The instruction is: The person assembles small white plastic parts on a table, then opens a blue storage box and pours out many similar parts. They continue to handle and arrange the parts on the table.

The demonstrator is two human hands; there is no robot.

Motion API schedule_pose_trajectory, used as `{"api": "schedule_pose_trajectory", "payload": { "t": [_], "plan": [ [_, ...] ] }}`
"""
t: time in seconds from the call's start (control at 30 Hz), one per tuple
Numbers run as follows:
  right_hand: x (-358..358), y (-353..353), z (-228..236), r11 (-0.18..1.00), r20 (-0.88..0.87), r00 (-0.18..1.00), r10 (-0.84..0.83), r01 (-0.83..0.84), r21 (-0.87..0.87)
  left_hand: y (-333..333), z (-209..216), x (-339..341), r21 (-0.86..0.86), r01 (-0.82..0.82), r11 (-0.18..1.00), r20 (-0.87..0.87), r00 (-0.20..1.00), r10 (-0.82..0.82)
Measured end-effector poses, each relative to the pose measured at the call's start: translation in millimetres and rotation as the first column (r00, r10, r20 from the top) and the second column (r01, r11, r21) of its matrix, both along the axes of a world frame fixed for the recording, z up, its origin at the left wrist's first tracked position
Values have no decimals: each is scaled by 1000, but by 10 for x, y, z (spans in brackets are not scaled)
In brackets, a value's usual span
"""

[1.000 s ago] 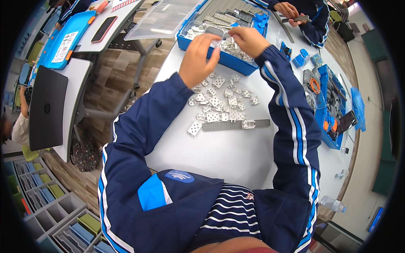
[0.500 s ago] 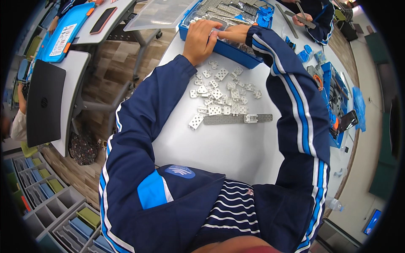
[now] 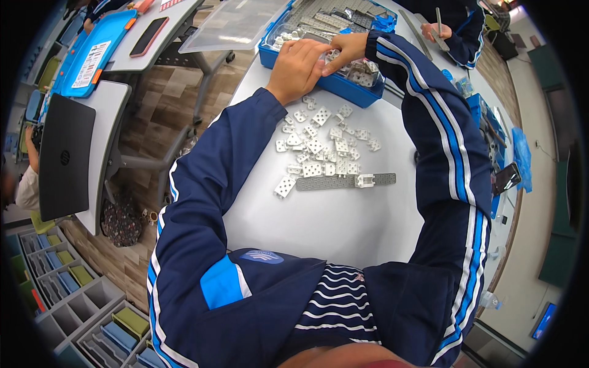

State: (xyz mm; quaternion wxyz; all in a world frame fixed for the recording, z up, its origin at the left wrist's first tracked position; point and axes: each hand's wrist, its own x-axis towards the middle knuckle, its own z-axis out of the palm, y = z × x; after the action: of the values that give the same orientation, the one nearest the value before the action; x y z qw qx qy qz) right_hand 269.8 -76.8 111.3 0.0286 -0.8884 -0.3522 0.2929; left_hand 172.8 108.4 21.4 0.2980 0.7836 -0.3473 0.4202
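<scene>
At the near side of a blue parts bin (image 3: 353, 91), my left hand (image 3: 298, 69) and my right hand (image 3: 345, 51) meet with their fingertips together. Both look closed in a pinch; what is between them, if anything, is hidden by the fingers. Clear compartments under the hands hold small white connector pieces (image 3: 362, 76). Closer to me, several white perforated plastic pieces (image 3: 314, 145) lie loose in a heap on the white table (image 3: 319, 224). Along the heap's near edge runs a long grey perforated strip (image 3: 328, 183), with a white bracket (image 3: 366, 180) on it.
A transparent lid (image 3: 224, 27) sticks out left of the bin. Across the table, another person's hand (image 3: 437, 32) holds grey strips. On the right stand a blue bin (image 3: 485, 122) and a dark phone (image 3: 507, 178). A neighbouring table carries a laptop (image 3: 66, 156) and a blue tray (image 3: 92, 58).
My right hand has turned more downward and both hands are slightly lower, still together at the bin. My right forearm has shifted outward. The other person's strips have changed angle.
</scene>
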Motion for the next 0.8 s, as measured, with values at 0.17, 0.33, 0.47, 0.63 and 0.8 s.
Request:
{"api": "schedule_pose_trajectory", "payload": {
  "t": [0.17, 0.33, 0.47, 0.63, 0.8],
  "plan": [
    [26, -38, -32, 997, 36, 999, -6, 4, 74, 20, 38, -18, 119, 4, 993, 18, 1000, -7],
    [-71, -56, -102, 996, 109, 993, -45, 37, 78, -6, 32, -40, 155, -64, 986, -15, 998, 67],
    [-97, 6, -83, 1000, 95, 995, -6, 7, -6, -33, 5, -25, 133, -76, 988, -21, 997, 80],
    [-21, 106, -36, 997, 7, 1000, -10, 11, -80, -40, -2, -5, 122, -73, 990, -9, 997, 74],
    [44, 231, 111, 949, -83, 993, -84, 54, -310, -37, 22, -14, 121, -74, 990, -18, 997, 77]
  ]
}}
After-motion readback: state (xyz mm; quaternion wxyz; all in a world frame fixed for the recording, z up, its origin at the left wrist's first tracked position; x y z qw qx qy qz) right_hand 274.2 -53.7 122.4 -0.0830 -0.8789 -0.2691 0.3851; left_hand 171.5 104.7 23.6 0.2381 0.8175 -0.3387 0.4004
